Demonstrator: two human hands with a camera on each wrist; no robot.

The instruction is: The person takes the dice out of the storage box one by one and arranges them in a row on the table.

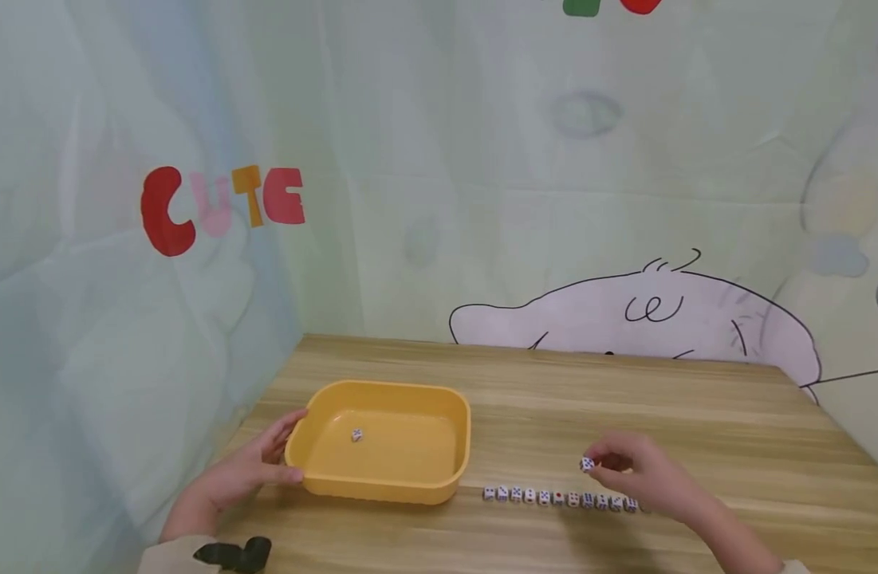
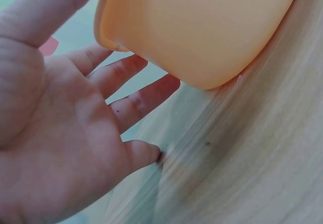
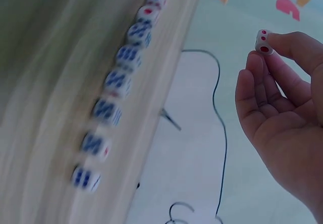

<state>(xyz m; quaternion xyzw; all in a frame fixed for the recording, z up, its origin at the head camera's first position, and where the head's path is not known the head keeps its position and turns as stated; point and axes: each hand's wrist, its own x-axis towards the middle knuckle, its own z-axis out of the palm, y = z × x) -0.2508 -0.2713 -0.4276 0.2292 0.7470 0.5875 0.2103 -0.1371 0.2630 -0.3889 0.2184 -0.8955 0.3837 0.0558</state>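
Note:
A yellow tray [image 1: 381, 486] stands on the table, with one white die [image 1: 356, 434] lying inside it. Against its left end rests my left hand [image 1: 248, 470], thumb at the near corner and fingers further back. Those fingers [image 2: 123, 75] are spread and fairly straight along the tray's wall in the left wrist view. My right hand [image 1: 643, 470] pinches a white die [image 3: 263, 41] between thumb and fingertips, above the table. Below it runs a row of several dice [image 1: 545, 498] with blue or red dots; the hand hides the row's right end.
The wooden table [image 1: 553, 391] meets a printed cloth backdrop [image 1: 439, 199] at its back and left edges. The dice row begins just right of the tray's near right corner. A dark object [image 1: 241, 552] lies by the left sleeve.

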